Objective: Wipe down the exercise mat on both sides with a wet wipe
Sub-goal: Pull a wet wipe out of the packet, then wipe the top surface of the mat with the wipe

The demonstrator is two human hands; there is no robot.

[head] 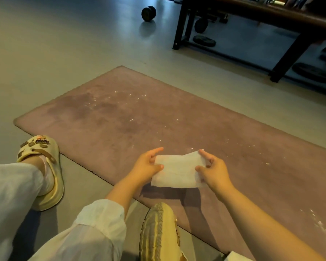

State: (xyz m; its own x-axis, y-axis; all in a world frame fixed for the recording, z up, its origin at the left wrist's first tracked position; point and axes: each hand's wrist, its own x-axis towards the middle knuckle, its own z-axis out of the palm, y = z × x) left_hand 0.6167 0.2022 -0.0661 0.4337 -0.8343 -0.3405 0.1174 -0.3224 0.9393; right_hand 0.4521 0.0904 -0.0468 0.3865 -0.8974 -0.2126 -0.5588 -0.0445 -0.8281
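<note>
Both hands, left hand [146, 167] and right hand [214, 171], pinch the wet wipe [178, 171] spread at lower centre; next, press it onto the speckled mat [120, 119].

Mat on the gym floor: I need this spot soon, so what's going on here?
A person crouches beside the pink exercise mat, which lies flat on the floor. The left hand and right hand pinch a white wet wipe spread between them above the mat's near edge. White specks dot the mat; the wipe is not touching it.
</note>
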